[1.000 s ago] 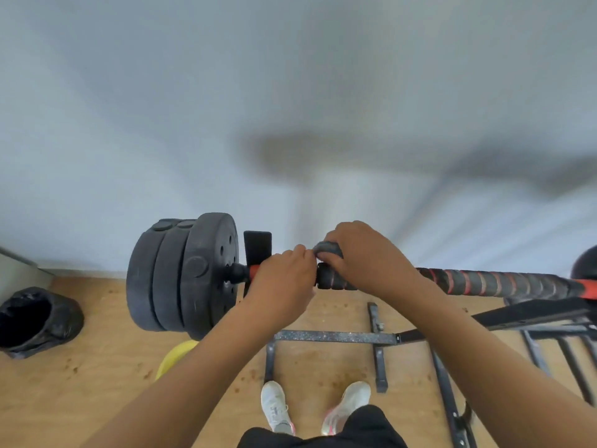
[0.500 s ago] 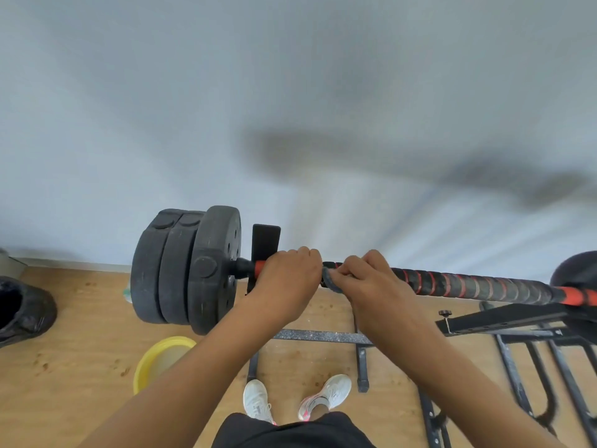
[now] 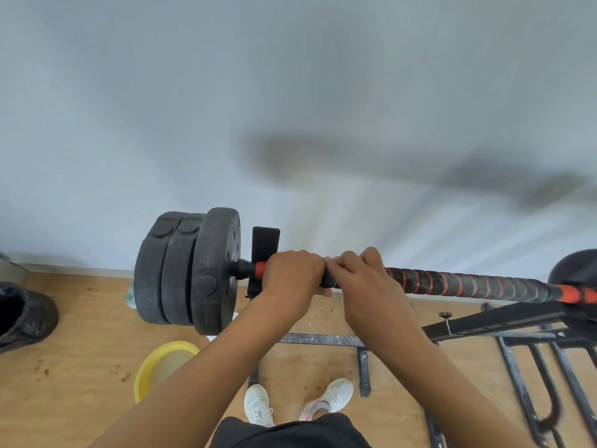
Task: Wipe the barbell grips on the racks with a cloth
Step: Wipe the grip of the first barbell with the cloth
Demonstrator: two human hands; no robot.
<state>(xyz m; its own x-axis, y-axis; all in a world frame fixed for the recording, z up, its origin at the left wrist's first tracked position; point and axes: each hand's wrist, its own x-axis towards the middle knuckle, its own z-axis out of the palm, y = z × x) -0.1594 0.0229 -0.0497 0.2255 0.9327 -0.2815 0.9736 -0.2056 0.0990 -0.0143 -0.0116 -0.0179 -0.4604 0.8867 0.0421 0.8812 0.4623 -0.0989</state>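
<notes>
While a pale wall [image 3: 290, 92] fills the far part of the view, a wooden floor [image 3: 80, 367] runs along the near part. A black metal rack [image 3: 484, 321] stands on this floor, with its frame reaching off to the right. The barbell [image 3: 468, 284] lies across the rack from left to right, its grip wound in black and red. Three black weight plates [image 3: 193, 270] sit together on its left end, just left of a rack upright [image 3: 265, 247]. A black bag [image 3: 22, 315] rests on the floor at the far left, and a yellow basin [image 3: 155, 360] stands on the floor below the plates.

The left hand [image 3: 290, 276] is curled round the bar just right of the upright, beside a bare red stretch. The right hand [image 3: 361, 279] touches it from the right, fingers bent over the grip. They pinch a dark cloth [image 3: 328, 270] against the bar, and only a small part shows between the two hands. White shoes [image 3: 258, 405] stand near, below the hands.
</notes>
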